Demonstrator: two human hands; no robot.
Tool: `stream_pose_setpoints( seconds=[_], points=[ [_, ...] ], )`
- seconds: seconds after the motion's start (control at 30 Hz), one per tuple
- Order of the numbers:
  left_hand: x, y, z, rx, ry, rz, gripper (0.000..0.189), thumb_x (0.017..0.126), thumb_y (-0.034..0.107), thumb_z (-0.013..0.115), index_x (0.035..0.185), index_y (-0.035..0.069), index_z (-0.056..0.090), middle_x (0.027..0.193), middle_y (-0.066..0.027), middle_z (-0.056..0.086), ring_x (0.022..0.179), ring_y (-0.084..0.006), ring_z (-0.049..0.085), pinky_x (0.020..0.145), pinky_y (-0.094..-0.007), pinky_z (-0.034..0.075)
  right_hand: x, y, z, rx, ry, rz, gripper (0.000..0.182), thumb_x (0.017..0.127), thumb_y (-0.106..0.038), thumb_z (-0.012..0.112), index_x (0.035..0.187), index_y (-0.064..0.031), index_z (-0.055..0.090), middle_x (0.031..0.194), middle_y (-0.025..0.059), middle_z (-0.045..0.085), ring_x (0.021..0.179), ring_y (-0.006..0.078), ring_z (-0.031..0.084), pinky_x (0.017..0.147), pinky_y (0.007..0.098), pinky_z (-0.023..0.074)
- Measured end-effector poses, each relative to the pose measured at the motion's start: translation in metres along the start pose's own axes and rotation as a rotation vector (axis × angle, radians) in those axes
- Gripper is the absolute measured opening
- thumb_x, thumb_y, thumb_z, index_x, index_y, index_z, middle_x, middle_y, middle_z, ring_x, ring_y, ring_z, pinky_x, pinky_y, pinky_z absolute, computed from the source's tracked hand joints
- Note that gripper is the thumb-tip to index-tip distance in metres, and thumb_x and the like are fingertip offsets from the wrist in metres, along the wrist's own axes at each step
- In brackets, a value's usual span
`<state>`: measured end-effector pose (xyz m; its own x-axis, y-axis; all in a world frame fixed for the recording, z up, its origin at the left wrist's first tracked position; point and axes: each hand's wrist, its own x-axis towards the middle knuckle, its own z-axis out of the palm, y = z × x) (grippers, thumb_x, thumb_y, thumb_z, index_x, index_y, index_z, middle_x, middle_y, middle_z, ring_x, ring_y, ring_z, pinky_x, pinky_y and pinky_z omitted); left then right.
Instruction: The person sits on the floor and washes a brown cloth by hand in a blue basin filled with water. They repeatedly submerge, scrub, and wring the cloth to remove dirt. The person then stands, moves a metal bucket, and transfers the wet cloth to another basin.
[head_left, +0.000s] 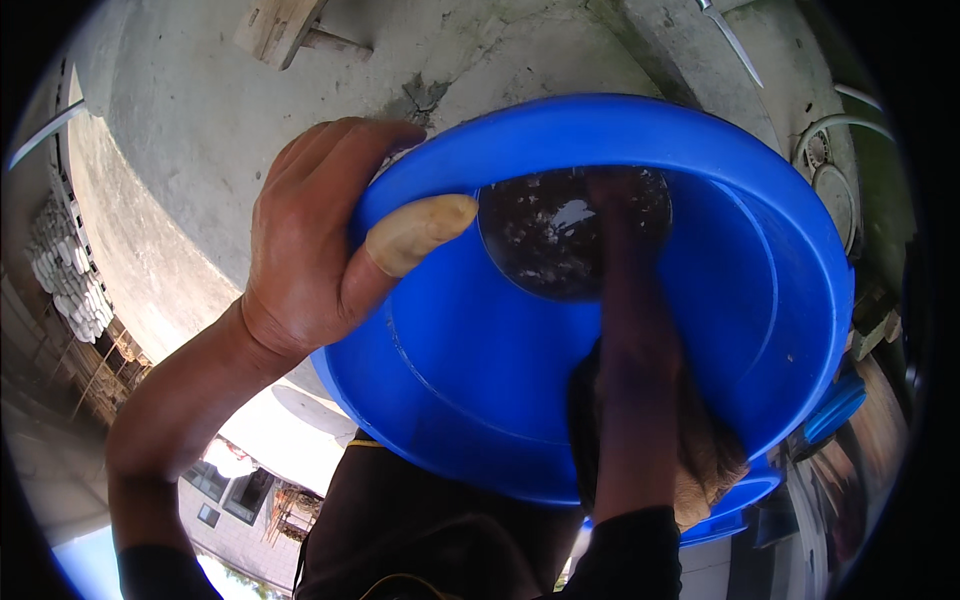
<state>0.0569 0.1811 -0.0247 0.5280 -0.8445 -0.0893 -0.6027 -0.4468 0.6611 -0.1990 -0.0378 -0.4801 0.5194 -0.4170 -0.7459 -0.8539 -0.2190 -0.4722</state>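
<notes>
A large blue plastic tub (480, 352) is tilted before me, its mouth turned toward my body. My left hand (307, 232) grips its rim at the left, with the fingers outside and the thumb inside. A yellowish finger cot (424, 232) covers that thumb. Deep in the tub lies dark liquid (540, 240) with pale flecks and a bright reflection. My right forearm reaches down into it; my right hand (611, 191) is barely visible there, so its grip is hidden. Beside that forearm, a wrinkled brown thing (709, 469), possibly cloth, hangs over the near rim.
A knife (731, 41) lies on the concrete at the top right. A wooden stool or block (277, 34) stands at the top left. A pale hose (840, 124) curves near a drain cover (817, 150) at the right. Another blue plastic vessel (731, 506) sits below the tub.
</notes>
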Motion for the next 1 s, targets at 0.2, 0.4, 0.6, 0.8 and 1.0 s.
stream_pose_setpoints(
  seconds=[0.2, 0.4, 0.6, 0.8, 1.0],
  points=[
    [-0.004, 0.003, -0.004, -0.044, -0.014, -0.070, 0.051, 0.088, 0.046, 0.069, 0.102, -0.003, 0.066, 0.089, -0.0166, 0.067, 0.082, -0.0321, 0.064, 0.077, -0.0401, 0.050, -0.024, -0.018, 0.062, -0.138, -0.020, -0.002, 0.053, 0.095, -0.048, 0.054, 0.131, -0.0105, 0.061, 0.138, 0.0173, 0.059, 0.129, 0.0332, 0.054, 0.109, 0.0468, 0.0415],
    [-0.004, 0.001, -0.002, -0.074, -0.014, -0.065, 0.048, 0.089, 0.044, 0.069, 0.097, -0.003, 0.066, 0.087, -0.0156, 0.067, 0.080, -0.0306, 0.062, 0.075, -0.0386, 0.049, -0.050, -0.027, 0.071, -0.181, -0.023, 0.005, 0.053, 0.095, -0.047, 0.055, 0.131, -0.0098, 0.061, 0.138, 0.0170, 0.059, 0.128, 0.0333, 0.054, 0.108, 0.0460, 0.0422],
    [-0.007, 0.005, -0.003, -0.072, 0.002, -0.100, 0.045, 0.090, 0.043, 0.068, 0.093, -0.002, 0.066, 0.086, -0.0149, 0.066, 0.078, -0.0293, 0.061, 0.073, -0.0382, 0.048, -0.055, -0.046, 0.053, -0.211, -0.009, -0.017, 0.052, 0.095, -0.047, 0.055, 0.131, -0.0091, 0.061, 0.138, 0.0168, 0.059, 0.128, 0.0333, 0.055, 0.108, 0.0453, 0.0430],
    [-0.003, 0.003, -0.001, -0.076, -0.010, -0.065, 0.043, 0.090, 0.042, 0.069, 0.091, -0.001, 0.066, 0.084, -0.0142, 0.066, 0.077, -0.0293, 0.060, 0.072, -0.0387, 0.047, -0.048, -0.039, 0.068, -0.267, -0.008, -0.011, 0.052, 0.095, -0.046, 0.056, 0.130, -0.0083, 0.061, 0.138, 0.0165, 0.059, 0.127, 0.0334, 0.055, 0.107, 0.0445, 0.0438],
    [0.002, 0.005, -0.004, -0.014, -0.001, -0.051, 0.042, 0.090, 0.042, 0.068, 0.086, 0.000, 0.066, 0.080, -0.0136, 0.065, 0.074, -0.0292, 0.059, 0.071, -0.0402, 0.046, -0.066, -0.066, 0.083, -0.353, -0.027, -0.059, 0.051, 0.095, -0.045, 0.057, 0.130, -0.0076, 0.062, 0.138, 0.0163, 0.059, 0.126, 0.0335, 0.056, 0.106, 0.0438, 0.0445]
  ],
)
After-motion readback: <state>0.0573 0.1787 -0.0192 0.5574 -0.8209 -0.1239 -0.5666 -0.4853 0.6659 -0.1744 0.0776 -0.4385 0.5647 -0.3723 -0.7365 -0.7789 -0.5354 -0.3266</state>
